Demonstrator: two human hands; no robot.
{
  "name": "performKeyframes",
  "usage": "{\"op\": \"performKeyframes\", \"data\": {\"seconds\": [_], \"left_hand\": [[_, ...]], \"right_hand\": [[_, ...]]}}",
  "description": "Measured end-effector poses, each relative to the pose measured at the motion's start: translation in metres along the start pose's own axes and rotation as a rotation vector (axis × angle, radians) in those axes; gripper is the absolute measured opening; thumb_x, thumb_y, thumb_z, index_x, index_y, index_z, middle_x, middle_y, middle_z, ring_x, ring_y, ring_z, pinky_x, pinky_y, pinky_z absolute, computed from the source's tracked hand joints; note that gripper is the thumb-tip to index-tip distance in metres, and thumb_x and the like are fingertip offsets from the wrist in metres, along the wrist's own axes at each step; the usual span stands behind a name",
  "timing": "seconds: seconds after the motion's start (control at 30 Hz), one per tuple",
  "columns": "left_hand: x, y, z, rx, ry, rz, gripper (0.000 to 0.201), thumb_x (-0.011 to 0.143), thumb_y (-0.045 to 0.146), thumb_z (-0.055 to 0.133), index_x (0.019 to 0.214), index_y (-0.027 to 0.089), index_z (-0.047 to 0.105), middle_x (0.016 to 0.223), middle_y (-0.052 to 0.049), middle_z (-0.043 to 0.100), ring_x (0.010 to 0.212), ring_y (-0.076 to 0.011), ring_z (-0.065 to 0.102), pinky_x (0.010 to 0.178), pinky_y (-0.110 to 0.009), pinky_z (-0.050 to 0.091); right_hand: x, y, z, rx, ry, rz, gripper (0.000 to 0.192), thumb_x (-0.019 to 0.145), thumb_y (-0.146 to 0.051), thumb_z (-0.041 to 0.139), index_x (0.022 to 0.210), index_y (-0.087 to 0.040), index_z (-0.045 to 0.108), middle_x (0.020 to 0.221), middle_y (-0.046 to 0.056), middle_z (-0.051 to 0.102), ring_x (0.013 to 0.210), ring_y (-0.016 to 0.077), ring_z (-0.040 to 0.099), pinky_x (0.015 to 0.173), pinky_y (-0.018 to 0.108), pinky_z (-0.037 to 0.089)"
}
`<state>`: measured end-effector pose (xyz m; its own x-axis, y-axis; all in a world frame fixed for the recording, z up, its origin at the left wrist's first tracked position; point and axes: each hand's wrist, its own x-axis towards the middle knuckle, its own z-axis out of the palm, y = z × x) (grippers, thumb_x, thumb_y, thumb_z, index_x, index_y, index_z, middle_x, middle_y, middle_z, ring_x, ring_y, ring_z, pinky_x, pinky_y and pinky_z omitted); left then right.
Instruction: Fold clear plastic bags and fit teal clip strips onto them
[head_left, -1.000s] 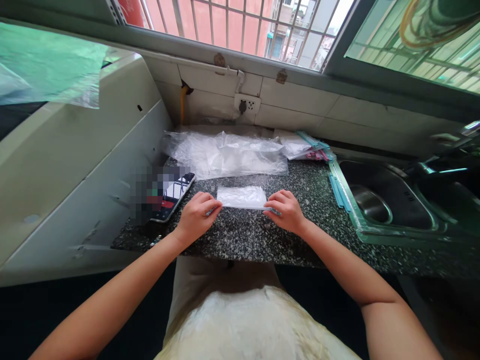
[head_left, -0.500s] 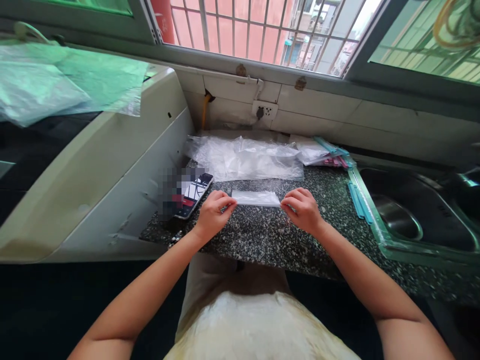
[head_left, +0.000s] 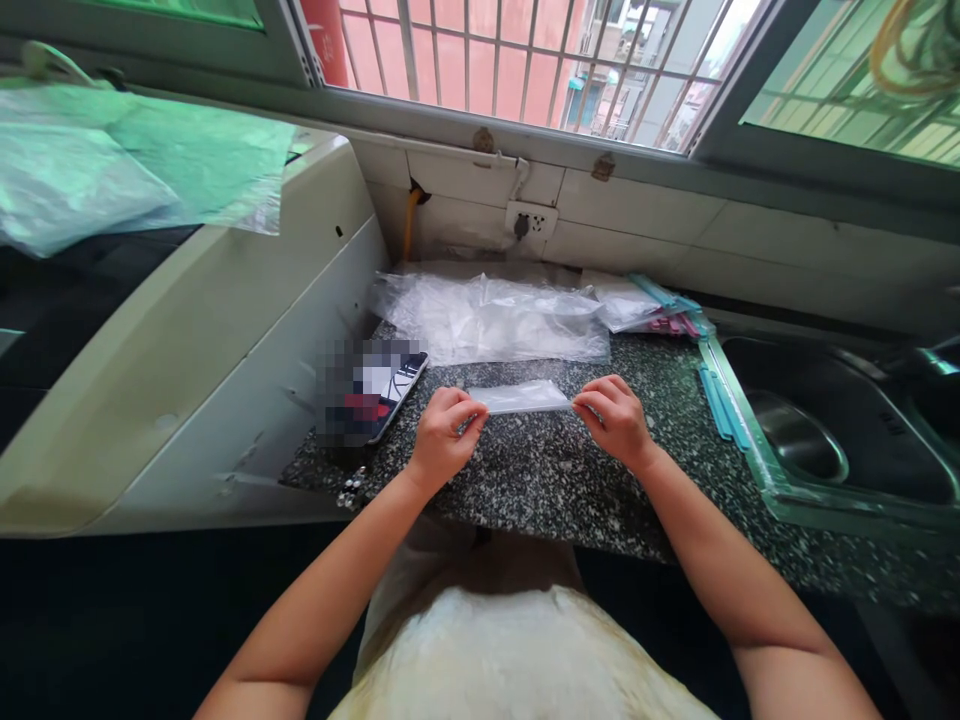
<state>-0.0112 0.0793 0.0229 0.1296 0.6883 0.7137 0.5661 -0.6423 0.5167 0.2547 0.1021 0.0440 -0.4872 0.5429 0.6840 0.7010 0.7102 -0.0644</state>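
Stretching between left hand (head_left: 442,435) and right hand (head_left: 616,420) (fingertips pinching): folded plastic bag (head_left: 519,397).

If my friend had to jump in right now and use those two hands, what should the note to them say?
Left hand: pinching the left end of the small clear bag.
Right hand: pinching its right end.
The bag lies flat on the speckled counter, folded into a narrow strip.
Behind it: a pile of clear plastic bags; more bags with coloured strips beside the sink; a phone to the left.
Done: one bag folded narrow. Left: the pile behind looks unfolded.
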Motion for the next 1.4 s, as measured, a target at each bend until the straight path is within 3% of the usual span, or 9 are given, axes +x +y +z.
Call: {"op": "performKeyframes", "data": {"seconds": [0.43, 0.53, 0.63, 0.73, 1.4], "left_hand": [[-0.001, 0.002, -0.001, 0.003, -0.007, 0.011, 0.007, 0.081, 0.014, 0.058, 0.077, 0.018, 0.062, 0.071, -0.002, 0.055, 0.071, -0.0151, 0.052, 0.067, -0.028, 0.046], [0.0, 0.004, -0.001, 0.0, -0.011, 0.018, 0.008, 0.081, 0.013, 0.058, 0.076, 0.019, 0.061, 0.071, -0.001, 0.055, 0.071, -0.0148, 0.052, 0.066, -0.028, 0.045], [0.001, 0.005, -0.001, -0.011, -0.012, 0.02, 0.008, 0.082, 0.014, 0.058, 0.077, 0.019, 0.061, 0.071, -0.002, 0.055, 0.071, -0.0148, 0.051, 0.066, -0.028, 0.045], [0.001, 0.006, -0.001, -0.022, -0.019, 0.017, 0.009, 0.082, 0.014, 0.057, 0.076, 0.019, 0.061, 0.07, -0.002, 0.055, 0.07, -0.0149, 0.051, 0.066, -0.028, 0.045], [0.0, 0.004, -0.001, -0.035, -0.015, 0.05, 0.008, 0.082, 0.014, 0.058, 0.079, 0.02, 0.061, 0.071, -0.001, 0.056, 0.07, -0.0148, 0.051, 0.066, -0.028, 0.045]], "right_hand": [[-0.002, -0.002, 0.0, -0.01, -0.033, -0.005, 0.005, 0.082, -0.025, 0.06, 0.081, -0.021, 0.064, 0.076, 0.004, 0.062, 0.076, 0.0172, 0.051, 0.069, 0.03, 0.047], [-0.001, -0.006, 0.001, -0.015, -0.046, -0.035, 0.017, 0.079, -0.033, 0.065, 0.088, -0.019, 0.064, 0.081, 0.006, 0.063, 0.079, 0.0186, 0.052, 0.073, 0.033, 0.047], [0.001, -0.01, 0.004, -0.024, -0.063, -0.049, 0.007, 0.082, -0.027, 0.061, 0.081, -0.02, 0.064, 0.078, 0.004, 0.064, 0.078, 0.0174, 0.051, 0.074, 0.032, 0.045], [0.002, -0.012, 0.005, -0.012, -0.066, -0.049, 0.011, 0.083, -0.02, 0.058, 0.074, -0.021, 0.064, 0.074, 0.003, 0.063, 0.076, 0.016, 0.05, 0.072, 0.03, 0.044], [0.0, -0.011, 0.002, -0.004, -0.086, -0.047, 0.014, 0.085, -0.021, 0.055, 0.074, -0.022, 0.064, 0.075, 0.003, 0.063, 0.074, 0.0161, 0.049, 0.069, 0.03, 0.046]]}}
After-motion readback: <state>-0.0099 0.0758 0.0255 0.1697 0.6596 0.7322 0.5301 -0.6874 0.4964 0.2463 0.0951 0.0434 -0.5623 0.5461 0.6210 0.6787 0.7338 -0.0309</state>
